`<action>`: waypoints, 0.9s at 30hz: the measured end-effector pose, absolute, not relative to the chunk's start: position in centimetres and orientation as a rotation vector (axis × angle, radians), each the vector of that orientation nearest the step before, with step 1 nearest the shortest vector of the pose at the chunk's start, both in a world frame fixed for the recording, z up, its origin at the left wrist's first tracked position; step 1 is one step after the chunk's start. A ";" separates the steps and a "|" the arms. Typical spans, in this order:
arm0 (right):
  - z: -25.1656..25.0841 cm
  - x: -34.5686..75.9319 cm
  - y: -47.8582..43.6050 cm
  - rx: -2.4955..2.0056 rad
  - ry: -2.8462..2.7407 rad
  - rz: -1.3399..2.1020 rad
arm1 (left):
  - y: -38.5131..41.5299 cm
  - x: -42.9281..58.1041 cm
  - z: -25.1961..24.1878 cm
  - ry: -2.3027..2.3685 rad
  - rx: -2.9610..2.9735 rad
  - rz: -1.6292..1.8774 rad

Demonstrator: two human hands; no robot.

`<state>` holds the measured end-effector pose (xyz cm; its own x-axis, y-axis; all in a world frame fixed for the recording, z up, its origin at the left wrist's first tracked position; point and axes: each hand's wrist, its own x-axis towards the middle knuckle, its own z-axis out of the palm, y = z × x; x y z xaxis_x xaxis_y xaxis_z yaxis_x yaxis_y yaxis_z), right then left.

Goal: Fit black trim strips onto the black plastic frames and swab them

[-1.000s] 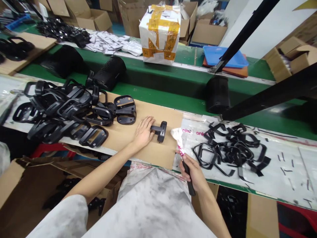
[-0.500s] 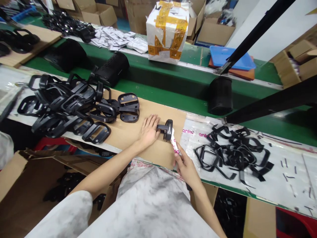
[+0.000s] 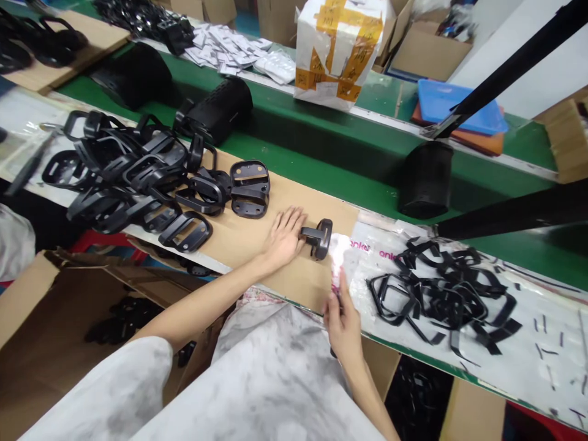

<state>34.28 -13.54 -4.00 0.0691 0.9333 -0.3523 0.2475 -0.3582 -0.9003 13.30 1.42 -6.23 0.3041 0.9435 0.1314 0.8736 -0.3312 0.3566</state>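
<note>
My left hand (image 3: 285, 237) lies flat on the brown cardboard sheet (image 3: 294, 285), fingers stretched out. Its thumb side is against the narrow end of a black plastic bracket (image 3: 323, 239), which stands on the cardboard. My right hand (image 3: 342, 321) is closed around a white, pink-printed, strip-like tool (image 3: 339, 260), smeared by motion; its exact kind does not show. The tool's tip is just right of the bracket, with a small gap. To the left, a pile of similar black plastic brackets (image 3: 151, 165) covers the bench.
Black trimmed strips and frames (image 3: 441, 288) lie on the right over printed plastic film. Behind are black cylindrical housings (image 3: 220, 110), a taped white box (image 3: 340, 55) and a blue tray (image 3: 459, 107). Black slanted posts (image 3: 514, 211) cross the right side. An open carton (image 3: 55, 331) stands lower left.
The white tool has moved off the bracket's right side, toward the right, and my right hand has turned with it. My left hand and the bracket keep their places together. The camera view has shifted.
</note>
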 end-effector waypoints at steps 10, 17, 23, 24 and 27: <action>-2.3 33.1 -13.0 -1.636 -0.890 1.273 | 1.4 13.3 -6.2 1.663 2.339 0.472; -3.0 33.1 -12.9 -1.604 -0.914 1.508 | 1.4 13.3 -6.1 1.666 2.329 0.475; -3.8 33.0 -13.5 -1.579 -0.965 1.373 | 1.4 13.2 -6.0 1.656 2.332 0.455; -4.1 33.3 -13.3 -1.581 -1.027 1.487 | 1.4 13.2 -6.0 1.653 2.331 0.457; -4.2 34.7 -12.6 -1.605 -1.178 1.527 | 1.4 12.8 -5.9 1.615 2.315 0.490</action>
<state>34.67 -12.57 -4.22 -0.0676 0.9023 -0.4258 0.1830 -0.4083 -0.8943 12.83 1.38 -5.93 0.3193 0.9404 0.1170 0.8468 -0.3386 0.4103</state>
